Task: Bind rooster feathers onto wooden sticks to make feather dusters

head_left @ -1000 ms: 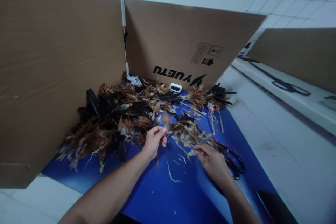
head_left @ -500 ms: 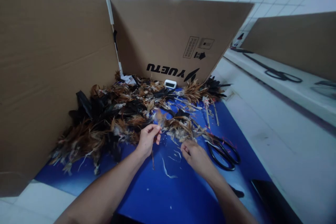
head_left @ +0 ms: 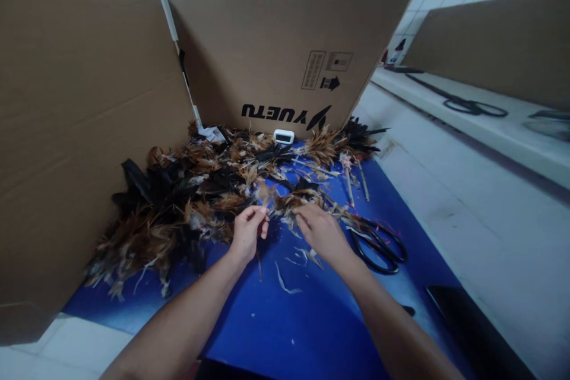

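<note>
Brown and black feathers (head_left: 196, 202) heaped on a blue mat (head_left: 312, 320), seen from the head camera. Left hand (head_left: 246, 233) pinched shut on a small brown feather (head_left: 262, 195), thumb and forefinger closed on its quill end, tuft pointing up just above the knuckles. Right hand (head_left: 321, 233) now up at the near edge of the heap — half a second ago lower on the bare mat, and a second ago close against the scissors (head_left: 378, 243). Fingers curled down into the loose feathers just beside the left hand; whether anything is pinched between them cannot be told. Scissors lying untouched on the mat, just right of the right hand. Judged from that shift: the right hand done with the scissors side and back at the pile, picking among the feathers beside the one already held.

Pale clippings (head_left: 285, 282) scattered on the mat below the hands. Small white device (head_left: 284, 136) at the far edge of the heap. Cardboard screen (head_left: 89, 101) standing behind and to the left, printed with upside-down lettering. White tiled surface (head_left: 467, 214) off to the right — another cardboard panel (head_left: 490, 47) and a dark cable (head_left: 472, 107) on a ledge beyond. Dark flat object (head_left: 467, 320) at the mat's lower right corner.
</note>
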A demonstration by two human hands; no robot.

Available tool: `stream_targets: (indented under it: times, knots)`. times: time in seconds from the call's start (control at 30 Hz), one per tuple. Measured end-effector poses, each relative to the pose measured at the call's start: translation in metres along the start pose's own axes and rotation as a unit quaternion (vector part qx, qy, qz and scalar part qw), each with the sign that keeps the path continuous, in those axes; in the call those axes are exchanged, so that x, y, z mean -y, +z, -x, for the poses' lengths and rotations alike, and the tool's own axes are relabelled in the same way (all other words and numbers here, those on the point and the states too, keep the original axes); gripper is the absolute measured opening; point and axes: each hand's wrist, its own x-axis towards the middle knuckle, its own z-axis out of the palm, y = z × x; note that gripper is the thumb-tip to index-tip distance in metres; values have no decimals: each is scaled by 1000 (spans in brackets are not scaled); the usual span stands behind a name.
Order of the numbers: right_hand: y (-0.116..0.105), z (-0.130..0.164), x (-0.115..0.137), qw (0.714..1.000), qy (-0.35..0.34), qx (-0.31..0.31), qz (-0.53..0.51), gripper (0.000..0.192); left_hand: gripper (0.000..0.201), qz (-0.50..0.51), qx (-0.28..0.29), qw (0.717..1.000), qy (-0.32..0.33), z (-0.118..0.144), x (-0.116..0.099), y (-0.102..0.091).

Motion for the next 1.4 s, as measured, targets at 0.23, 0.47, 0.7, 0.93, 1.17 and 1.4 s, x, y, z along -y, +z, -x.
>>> stream_targets:
  times: [0.23,0.47,0.7,0.93,1.17,1.4]
  knots:
    - [22,-51,15,990,-18,66,127,29,28,-6,-16,1000,8,-4,0,-1]
    - [10,-47,3,999,4,16,37,22,27,-8,-18,1000,19,-8,1,-3]
    - [-1,-10,-5,941,99,-42,-321,10,26,-16,7,1000,10,-4,2,0]
    - [4,15,-7,836,210,8,-507,25,29,-62,70,995,-17,4,-1,6]
    - [3,21,-11,762,193,113,-608,32,26,-99,150,981,-70,10,1,7]
    - [9,21,-12,712,200,117,-663,30,24,-98,169,977,-85,10,4,6]
